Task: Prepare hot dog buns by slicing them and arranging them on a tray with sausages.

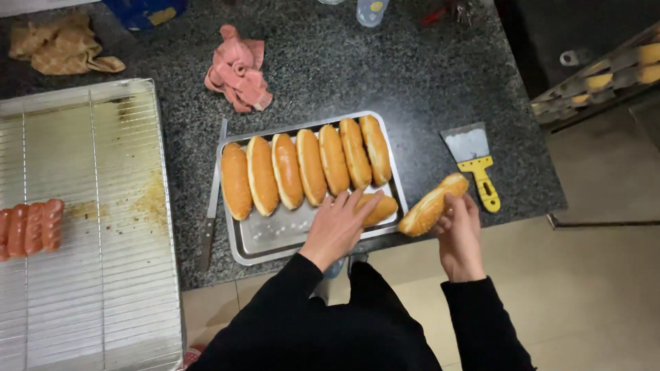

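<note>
Left hand (337,223) lies palm-down over a bun (377,208) at the near edge of the tray (275,237), fingers curled onto it, pinning it where it lies crosswise below the row (306,168). Right hand (459,230) is clamped on a second bun (432,205), held clear of the tray past its right rim, above the counter (385,75) edge; grip is at the upper end, so the bun hangs slanted. Seven buns stand side by side, touching, along the far side of the tray, packed to leave the near strip bare. A scraper (474,161) with a yellow handle lies just right. Knife (210,213) lies along the tray's left rim. Sausages (31,227) sit on the rack (103,288), well apart.
</note>
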